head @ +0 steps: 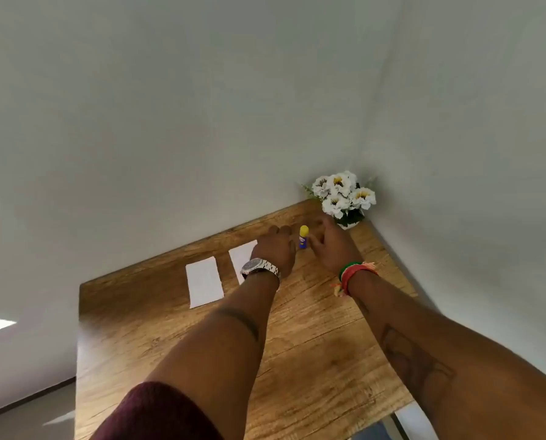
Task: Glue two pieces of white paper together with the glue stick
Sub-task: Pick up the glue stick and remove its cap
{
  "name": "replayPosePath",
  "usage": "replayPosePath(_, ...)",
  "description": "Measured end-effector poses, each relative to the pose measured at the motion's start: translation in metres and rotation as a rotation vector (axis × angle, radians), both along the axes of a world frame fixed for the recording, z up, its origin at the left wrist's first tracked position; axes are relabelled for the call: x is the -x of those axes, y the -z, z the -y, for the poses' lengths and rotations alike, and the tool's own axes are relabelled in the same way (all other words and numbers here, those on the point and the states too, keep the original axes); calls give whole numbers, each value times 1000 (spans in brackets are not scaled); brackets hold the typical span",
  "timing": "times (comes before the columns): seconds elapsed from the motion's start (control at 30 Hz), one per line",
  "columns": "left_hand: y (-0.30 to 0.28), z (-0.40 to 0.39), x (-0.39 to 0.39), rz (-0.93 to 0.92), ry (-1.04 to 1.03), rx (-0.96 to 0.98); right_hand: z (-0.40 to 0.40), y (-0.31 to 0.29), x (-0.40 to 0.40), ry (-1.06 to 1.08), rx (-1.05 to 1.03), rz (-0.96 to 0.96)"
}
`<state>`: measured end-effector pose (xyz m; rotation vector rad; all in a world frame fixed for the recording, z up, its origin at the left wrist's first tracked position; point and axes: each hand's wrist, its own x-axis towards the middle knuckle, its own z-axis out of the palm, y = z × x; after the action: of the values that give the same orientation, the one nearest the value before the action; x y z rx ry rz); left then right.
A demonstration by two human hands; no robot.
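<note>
A blue glue stick (303, 237) with a yellow cap stands upright on the wooden table (313, 344) near its far edge. My left hand (275, 249), with a metal watch on the wrist, lies just left of the stick with fingers spread, holding nothing. My right hand (327, 246), with red and green bracelets, is just right of the stick, fingers apart and close to it; whether they touch it I cannot tell. One white paper (204, 282) lies flat to the left. A second white paper (242, 256) is partly hidden under my left wrist.
A small white pot of white flowers (343, 198) stands in the far right corner against the walls, close behind my right hand. The table's left edge and near right corner drop off to the floor.
</note>
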<state>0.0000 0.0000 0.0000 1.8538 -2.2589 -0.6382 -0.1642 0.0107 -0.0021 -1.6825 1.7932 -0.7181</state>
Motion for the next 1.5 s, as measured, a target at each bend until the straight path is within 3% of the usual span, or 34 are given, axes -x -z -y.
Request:
replayPosePath(0.13,12,5,3,-64,-50,-52,4,7,-12,-26,-96,13)
replayPosePath(0.3,13,6,-1,-146,-36,-78,7,7,-17,29,-62,12)
replayPosePath(0.57,-21,-17,-39,-342,-193,11,-1,-27,-59,33,-137,268)
replayPosePath(1.0,-45,-73,-119,-338,-329,-40,-27,-60,-136,-245,-89,49)
replayPosePath(1.2,-53,-74,-128,-288,-368,-3,-24,-68,-145,-345,-101,112)
replayPosePath(1.37,-55,-72,-131,-385,-447,11,-23,-75,-150,-271,-188,255)
replayPosePath(1.5,-58,-71,-130,-386,-438,24,-20,-74,-149,-158,-150,152)
